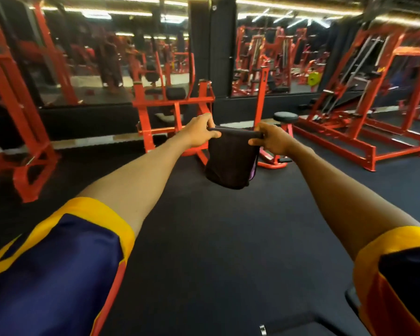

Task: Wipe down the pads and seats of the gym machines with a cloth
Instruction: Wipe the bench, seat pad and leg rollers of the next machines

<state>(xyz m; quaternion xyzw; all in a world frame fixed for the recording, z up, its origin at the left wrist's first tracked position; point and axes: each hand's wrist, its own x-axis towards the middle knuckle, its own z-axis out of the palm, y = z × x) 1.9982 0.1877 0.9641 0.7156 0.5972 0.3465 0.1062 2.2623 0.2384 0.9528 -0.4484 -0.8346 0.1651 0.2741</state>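
A dark folded cloth (230, 161) with a purple edge hangs in the air in front of me, stretched between both hands. My left hand (200, 130) pinches its top left corner. My right hand (270, 140) pinches the top right corner. Both arms reach straight out over the black floor. Behind the cloth stands a red machine (172, 103) with a black roller pad (176, 93). A round black seat (286, 117) on a red post stands just right of my right hand, farther back.
Red machine frames flank me at the left (17, 112) and right (364, 110). Mirrors line the back wall (277, 57) with a black pillar (212, 57) between them. Black rubber floor (228, 226) spreads ahead. A black pad's edge (349, 297) shows at the lower right.
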